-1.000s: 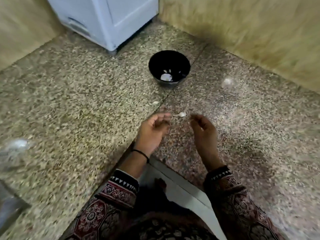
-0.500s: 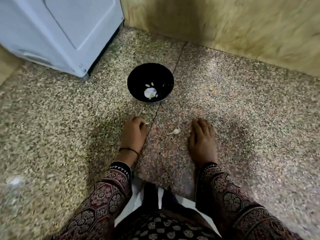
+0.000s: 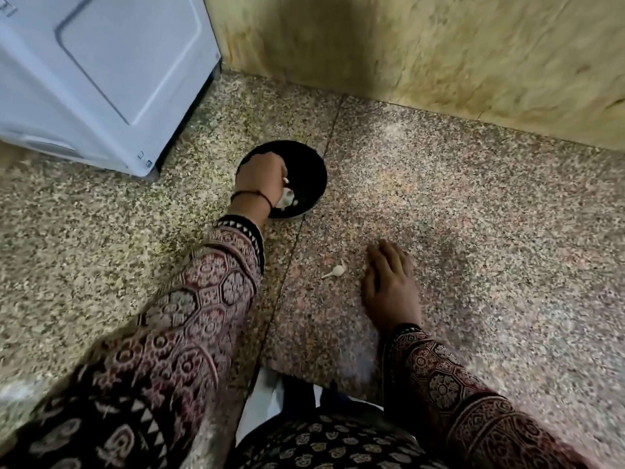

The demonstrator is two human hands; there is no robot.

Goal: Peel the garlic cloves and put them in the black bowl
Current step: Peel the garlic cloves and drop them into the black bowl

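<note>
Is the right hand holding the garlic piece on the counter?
No, the right hand rests flat on the counter, apart from the garlic piece.

A speckled stone surface [image 3: 473, 214], made of two slabs that meet at a dark seam [image 3: 291, 265] running from the far edge toward the near edge, ends against a yellowish wall [image 3: 439, 62]. A white appliance [image 3: 101, 79] stands on the far left corner. A black bowl [image 3: 318, 170] sits on the left slab, its right side at the seam, near the appliance's front corner. On the right slab, a small pale garlic piece [image 3: 336, 270] with a thin tail lies apart from the bowl, just beside a right hand [image 3: 392, 286] resting palm-down with its fingers straight.
</note>
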